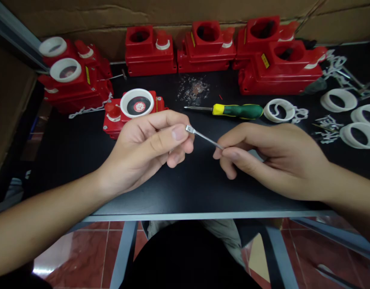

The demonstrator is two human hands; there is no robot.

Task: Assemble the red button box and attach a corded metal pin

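Note:
A thin silvery metal rod (206,139) with a small flat block at one end spans the gap between my hands, above the black tabletop. My left hand (151,146) pinches the block end between thumb and forefinger. With thumb and fingertips, my right hand (271,158) grips the other end, which its fingers hide. Just behind my left hand sits a red box (112,127) with a white ring (124,105) around a dark round window. A green and yellow screwdriver (239,110) lies beyond the rod, its blade pointing left.
Several red boxes (151,62) line the back, some with open round holes. White rings (338,100), screws (327,128) and small metal hammers with white cord (347,78) lie at right. Clear crumbs (193,90) are scattered behind the screwdriver. The table's front edge (203,216) is near me.

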